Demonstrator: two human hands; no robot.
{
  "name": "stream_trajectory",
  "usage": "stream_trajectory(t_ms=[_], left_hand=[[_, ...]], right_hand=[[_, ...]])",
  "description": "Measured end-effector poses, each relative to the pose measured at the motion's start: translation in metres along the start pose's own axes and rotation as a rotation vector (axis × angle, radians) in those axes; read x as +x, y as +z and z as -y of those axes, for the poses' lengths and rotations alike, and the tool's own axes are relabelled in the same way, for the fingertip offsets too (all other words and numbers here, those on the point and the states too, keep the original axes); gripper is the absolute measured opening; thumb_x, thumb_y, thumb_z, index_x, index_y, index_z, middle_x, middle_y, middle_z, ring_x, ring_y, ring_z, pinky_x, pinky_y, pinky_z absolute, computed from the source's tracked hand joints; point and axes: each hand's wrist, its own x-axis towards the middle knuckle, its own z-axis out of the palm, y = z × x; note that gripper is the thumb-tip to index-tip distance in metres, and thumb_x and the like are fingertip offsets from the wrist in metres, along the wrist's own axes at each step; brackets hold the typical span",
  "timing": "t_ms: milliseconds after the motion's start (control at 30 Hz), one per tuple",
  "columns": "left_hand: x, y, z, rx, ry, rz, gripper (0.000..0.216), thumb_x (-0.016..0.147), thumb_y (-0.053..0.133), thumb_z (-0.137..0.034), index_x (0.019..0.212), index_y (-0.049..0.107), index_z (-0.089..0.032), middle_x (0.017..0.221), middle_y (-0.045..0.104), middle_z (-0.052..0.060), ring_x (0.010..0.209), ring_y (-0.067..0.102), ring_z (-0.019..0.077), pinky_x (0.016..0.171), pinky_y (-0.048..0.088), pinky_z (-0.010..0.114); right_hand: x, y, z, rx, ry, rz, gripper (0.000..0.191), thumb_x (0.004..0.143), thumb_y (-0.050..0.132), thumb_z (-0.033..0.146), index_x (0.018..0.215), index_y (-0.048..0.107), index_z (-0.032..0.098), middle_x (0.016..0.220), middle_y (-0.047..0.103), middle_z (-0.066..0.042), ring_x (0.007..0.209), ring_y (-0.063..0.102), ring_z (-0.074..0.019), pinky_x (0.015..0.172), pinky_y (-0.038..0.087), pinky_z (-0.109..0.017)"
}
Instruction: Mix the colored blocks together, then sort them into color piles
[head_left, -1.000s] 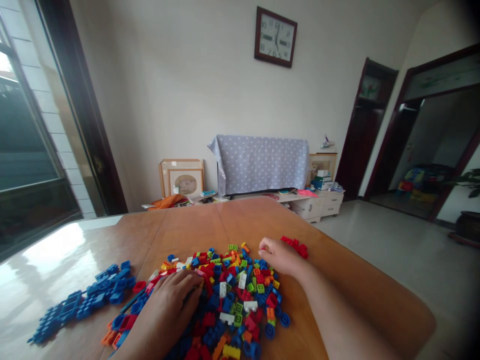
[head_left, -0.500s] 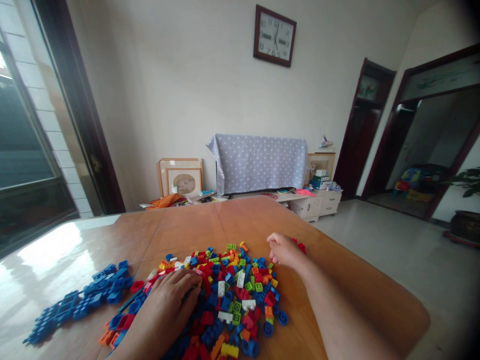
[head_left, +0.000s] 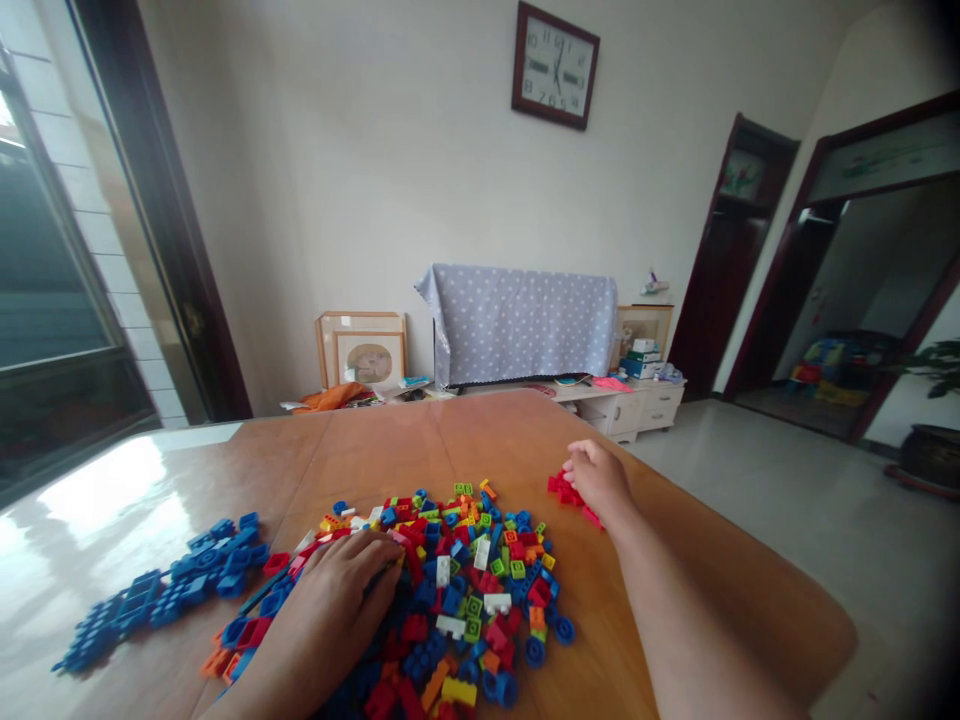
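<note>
A heap of mixed plastic bricks (head_left: 465, 580) in red, blue, green, orange, yellow and white covers the near middle of the wooden table (head_left: 390, 450). My left hand (head_left: 337, 595) lies flat on the heap's left side, fingers stretched out over the bricks. My right hand (head_left: 596, 478) reaches to the far right and rests over a small pile of red bricks (head_left: 562, 488), its fingers curled down onto them. What the fingers hold is hidden. A separate pile of blue bricks (head_left: 161, 595) lies on the left.
The table's right edge curves close to my right forearm, with floor beyond. Across the room stand a low cabinet (head_left: 637, 405), a cloth-covered object (head_left: 521, 325), framed pictures (head_left: 364, 355) and a wall clock (head_left: 555, 65). A window is at the left.
My right hand has moved from the heap's upper right edge across to the red pile. The left hand has stayed on the heap.
</note>
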Motion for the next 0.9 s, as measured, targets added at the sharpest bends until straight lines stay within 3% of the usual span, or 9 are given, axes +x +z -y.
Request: stream_trajectory(t_ms=[133,267,500,667,767,900], left_hand=[[0.001,0.001,0.0,-0.001,0.006,-0.006,0.026,0.101,0.046,-0.038,0.11,0.069,-0.029,0.113,0.07,0.005,0.103,0.065,0.0233,0.092,0.05,0.037],[0.001,0.003,0.002,0.004,0.023,-0.019,0.026,0.101,0.047,-0.038,0.108,0.069,-0.028,0.112,0.07,0.005,0.102,0.066,0.0232,0.09,0.052,0.035],[0.001,-0.007,-0.008,-0.015,-0.011,0.008,0.026,0.101,0.045,-0.035,0.104,0.069,-0.027,0.109,0.07,0.006,0.099,0.065,0.0226,0.09,0.052,0.036],[-0.001,-0.01,-0.017,-0.038,-0.047,0.008,0.026,0.099,0.051,-0.038,0.112,0.07,-0.027,0.116,0.069,0.008,0.106,0.065,0.0247,0.094,0.052,0.039],[-0.006,-0.007,-0.015,-0.047,-0.049,0.002,0.044,0.092,0.06,-0.052,0.13,0.064,-0.031,0.134,0.063,0.009,0.119,0.061,0.0291,0.101,0.05,0.044],[-0.011,-0.004,-0.014,-0.018,0.021,0.038,0.087,0.071,0.072,-0.074,0.146,0.052,-0.034,0.15,0.052,0.01,0.134,0.05,0.0386,0.112,0.039,0.058]], right_hand=[[0.0,-0.008,0.003,-0.065,-0.028,-0.133,0.041,0.095,0.038,0.035,0.126,0.062,0.023,0.118,0.072,-0.011,0.11,0.066,-0.0245,0.092,0.05,-0.036],[-0.007,0.0,0.01,-0.111,-0.128,-0.081,0.03,0.088,0.055,0.033,0.113,0.071,0.026,0.12,0.072,-0.009,0.12,0.06,-0.0285,0.104,0.041,-0.04],[-0.025,0.028,0.028,0.008,-0.271,0.158,0.031,0.094,0.046,0.034,0.106,0.072,0.021,0.099,0.076,-0.005,0.09,0.07,-0.0196,0.081,0.052,-0.029],[-0.054,0.026,0.055,0.088,-0.401,0.387,0.033,0.093,0.052,0.043,0.103,0.074,0.022,0.091,0.075,-0.003,0.083,0.069,-0.0186,0.077,0.053,-0.028],[-0.076,0.02,0.076,0.062,-0.572,0.571,0.045,0.088,0.062,0.054,0.122,0.071,0.025,0.118,0.071,-0.008,0.108,0.065,-0.0243,0.096,0.05,-0.036],[-0.102,0.023,0.095,-0.049,-0.74,0.785,0.089,0.073,0.072,0.071,0.15,0.047,0.034,0.159,0.04,-0.008,0.146,0.034,-0.0346,0.12,0.027,-0.052]])
